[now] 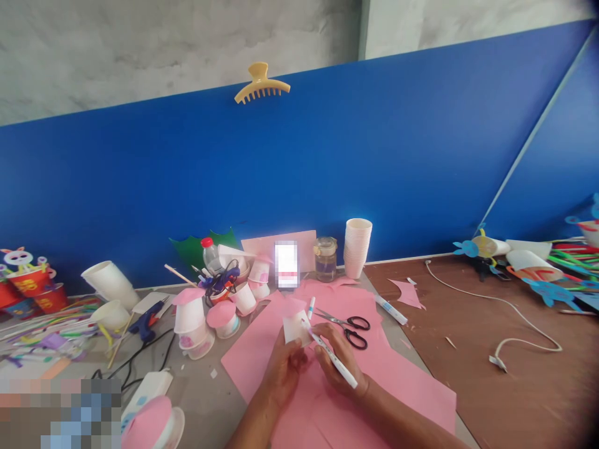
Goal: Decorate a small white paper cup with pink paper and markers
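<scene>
My left hand (283,368) is closed around a small white paper cup (296,325), holding it on its side above a pink paper sheet (402,380). My right hand (339,362) grips a white marker pen (333,357) with its tip against the cup. A pen cap (311,307) and black-handled scissors (349,327) lie on the pink sheet just beyond my hands. A second white marker (390,309) lies to the right of the scissors.
Pink-topped white cups (191,321) and a blue glue gun (148,319) crowd the left. A stack of cups (357,247), a glass jar (326,258) and a phone (286,264) stand by the blue partition (299,174). A white cable (505,312) crosses the brown table on the right.
</scene>
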Tool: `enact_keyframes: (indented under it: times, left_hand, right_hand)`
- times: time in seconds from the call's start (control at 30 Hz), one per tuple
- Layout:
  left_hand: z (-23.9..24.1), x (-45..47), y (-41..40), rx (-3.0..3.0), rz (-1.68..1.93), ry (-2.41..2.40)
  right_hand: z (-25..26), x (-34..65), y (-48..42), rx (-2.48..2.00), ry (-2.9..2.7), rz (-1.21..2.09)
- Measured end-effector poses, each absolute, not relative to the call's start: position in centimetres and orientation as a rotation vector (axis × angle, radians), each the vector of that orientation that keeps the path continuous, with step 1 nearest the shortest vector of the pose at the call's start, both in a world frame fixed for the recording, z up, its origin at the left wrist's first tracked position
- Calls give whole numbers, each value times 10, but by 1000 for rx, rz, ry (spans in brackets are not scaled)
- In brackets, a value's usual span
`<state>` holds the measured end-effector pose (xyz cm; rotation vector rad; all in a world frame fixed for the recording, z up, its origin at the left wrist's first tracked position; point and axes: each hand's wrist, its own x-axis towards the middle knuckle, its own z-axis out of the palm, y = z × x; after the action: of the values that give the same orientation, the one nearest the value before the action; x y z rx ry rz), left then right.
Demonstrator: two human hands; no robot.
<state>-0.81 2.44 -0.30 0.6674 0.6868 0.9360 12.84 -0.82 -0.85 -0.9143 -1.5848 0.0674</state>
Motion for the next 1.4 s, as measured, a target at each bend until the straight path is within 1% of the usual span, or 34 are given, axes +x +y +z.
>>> enact_keyframes:
  times: [0.47,0.9,1.4]
  left_hand:
    - [0,-7,25,645,966,671]
    - [2,-8,26,552,971,675]
    - [4,-8,25,534,957,688]
  right_hand:
    - [-9,130,-9,-889,-1576,86]
    - [-10,131,-7,-879,-1535,194]
    - [-6,130,-8,-869,-1552,180]
